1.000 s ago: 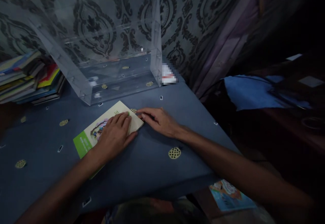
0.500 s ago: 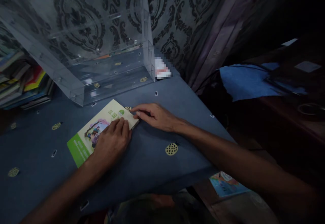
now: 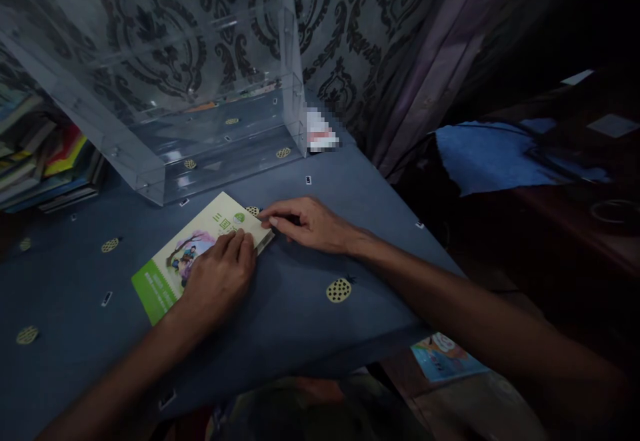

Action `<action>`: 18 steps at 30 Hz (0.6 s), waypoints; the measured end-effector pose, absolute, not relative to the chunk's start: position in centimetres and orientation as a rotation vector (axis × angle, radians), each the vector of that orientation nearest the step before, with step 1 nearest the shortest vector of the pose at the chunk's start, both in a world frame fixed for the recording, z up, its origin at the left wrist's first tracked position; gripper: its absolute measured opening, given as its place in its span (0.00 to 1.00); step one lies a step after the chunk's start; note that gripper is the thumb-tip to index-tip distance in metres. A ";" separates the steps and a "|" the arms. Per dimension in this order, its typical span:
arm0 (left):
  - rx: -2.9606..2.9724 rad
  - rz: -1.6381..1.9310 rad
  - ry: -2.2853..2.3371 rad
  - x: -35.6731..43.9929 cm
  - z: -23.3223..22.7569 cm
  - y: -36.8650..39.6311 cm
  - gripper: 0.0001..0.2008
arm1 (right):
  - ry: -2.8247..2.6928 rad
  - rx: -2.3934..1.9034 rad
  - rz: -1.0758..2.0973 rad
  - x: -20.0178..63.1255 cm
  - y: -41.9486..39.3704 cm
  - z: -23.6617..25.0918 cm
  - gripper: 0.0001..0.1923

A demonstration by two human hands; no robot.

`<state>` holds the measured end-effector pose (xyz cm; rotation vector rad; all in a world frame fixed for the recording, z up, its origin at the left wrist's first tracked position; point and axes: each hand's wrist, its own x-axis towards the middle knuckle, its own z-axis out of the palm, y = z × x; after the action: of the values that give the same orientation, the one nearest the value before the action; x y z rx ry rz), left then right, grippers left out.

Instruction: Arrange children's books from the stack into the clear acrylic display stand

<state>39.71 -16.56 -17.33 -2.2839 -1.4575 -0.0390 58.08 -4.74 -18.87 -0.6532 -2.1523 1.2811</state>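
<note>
On blue cloth (image 3: pixel 300 321), L hand (image 3: pixel 220 281) + R hand (image 3: pixel 313 224) on book (image 3: pixel 200 247)

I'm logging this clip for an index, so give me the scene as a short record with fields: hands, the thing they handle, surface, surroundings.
left hand: left hand lies flat on the booklet's lower right part
right hand: right hand has fingertips at the booklet's right corner
thing: green and cream booklet, closed, flat, cover up
surface: blue table cover with dotted patches
behind: clear acrylic case, open side towards the person
left edge: book stack
floor, right: a blue picture book
</note>
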 end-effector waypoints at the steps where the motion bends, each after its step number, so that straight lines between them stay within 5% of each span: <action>1: -2.290 -0.042 -1.462 39.7 -17.3 -16.6 0.12 | -2.153 -0.653 1.281 58.1 -4.7 -18.8 0.15; 18: -2.362 -0.024 -1.556 39.5 -16.7 -16.3 0.13 | -2.171 -0.642 1.236 58.3 -4.8 -18.4 0.15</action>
<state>39.48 -16.34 -16.68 -2.3622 -1.5557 -0.0241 58.29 -4.82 -18.44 -0.6422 -2.1714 1.2364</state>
